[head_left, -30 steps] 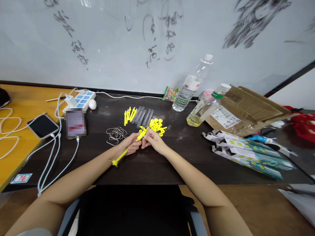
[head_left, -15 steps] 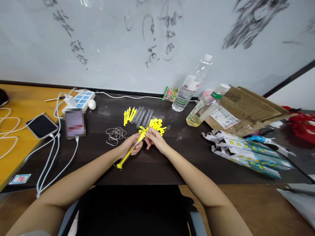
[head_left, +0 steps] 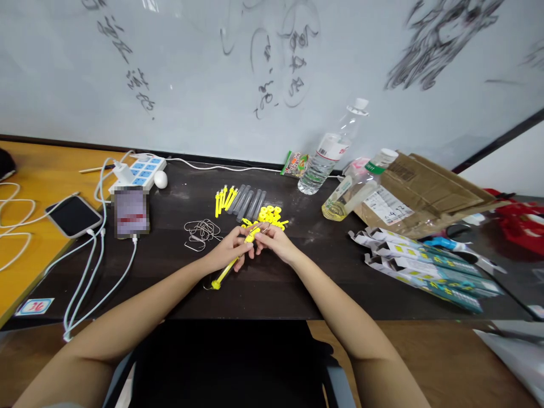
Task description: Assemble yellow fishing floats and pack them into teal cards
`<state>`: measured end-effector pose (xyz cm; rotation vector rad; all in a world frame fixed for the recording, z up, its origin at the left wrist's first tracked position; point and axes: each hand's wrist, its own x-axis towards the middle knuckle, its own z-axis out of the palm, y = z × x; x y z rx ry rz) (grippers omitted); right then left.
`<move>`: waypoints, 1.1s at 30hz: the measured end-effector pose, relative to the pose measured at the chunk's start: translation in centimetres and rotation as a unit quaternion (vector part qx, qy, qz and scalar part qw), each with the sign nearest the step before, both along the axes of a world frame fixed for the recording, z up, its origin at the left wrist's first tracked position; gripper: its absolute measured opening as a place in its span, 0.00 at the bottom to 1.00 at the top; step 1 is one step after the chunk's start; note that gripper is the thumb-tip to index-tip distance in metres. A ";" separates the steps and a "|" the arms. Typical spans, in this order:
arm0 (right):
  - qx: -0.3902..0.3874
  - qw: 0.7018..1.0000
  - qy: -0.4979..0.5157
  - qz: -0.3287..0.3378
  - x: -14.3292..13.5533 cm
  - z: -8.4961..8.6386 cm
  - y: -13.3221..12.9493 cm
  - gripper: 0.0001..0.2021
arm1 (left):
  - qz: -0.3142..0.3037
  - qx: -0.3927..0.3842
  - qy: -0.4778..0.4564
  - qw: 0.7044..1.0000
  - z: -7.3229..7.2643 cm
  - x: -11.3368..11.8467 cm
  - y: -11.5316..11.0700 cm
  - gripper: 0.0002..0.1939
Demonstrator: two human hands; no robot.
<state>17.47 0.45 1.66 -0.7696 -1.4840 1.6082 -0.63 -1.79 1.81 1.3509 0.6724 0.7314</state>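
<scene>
Head view: L hand [head_left: 227, 252] closed round upper part of tilted yellow tube [head_left: 226, 272], above table [head_left: 293, 294] nr front edge. R hand [head_left: 278, 242] part curled at top-end wire [head_left: 266, 228]; can't tell if it's gripping. Best: L steady, R light, skin off wire tips. Dark tabletop, w/ whiteboard [head_left: 187, 85] behind, clear bottle [head_left: 323, 164] & cardboard [head_left: 437, 195] to R.

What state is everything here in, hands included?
Left hand: closed on yellow rod
Right hand: fingers at its upper end
Large bottle: capped, partly filled
Smaller bottle: capped, little yellow liquid
Slim boxes: ends open
Phone on yellow desk: screen dark
Power strip: plug inserted
Wire hooks: loosely heaped
Clear tubes: side by side
</scene>
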 end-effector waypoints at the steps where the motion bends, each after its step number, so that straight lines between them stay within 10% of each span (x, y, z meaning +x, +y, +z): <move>1: 0.008 1.000 0.001 -0.005 0.0 0.0 0.0 0.16 | -0.015 -0.009 0.004 1.000 0.0 0.0 -0.1 0.17; 21: 0.009 0.999 0.019 -0.040 -0.6 -0.6 0.0 0.18 | 0.002 0.065 0.093 0.994 0.6 -0.2 -0.9 0.17; 33: -0.065 0.996 0.065 -0.018 -0.3 0.4 -0.5 0.18 | -0.080 -0.148 -0.039 0.985 0.4 0.4 -1.0 0.22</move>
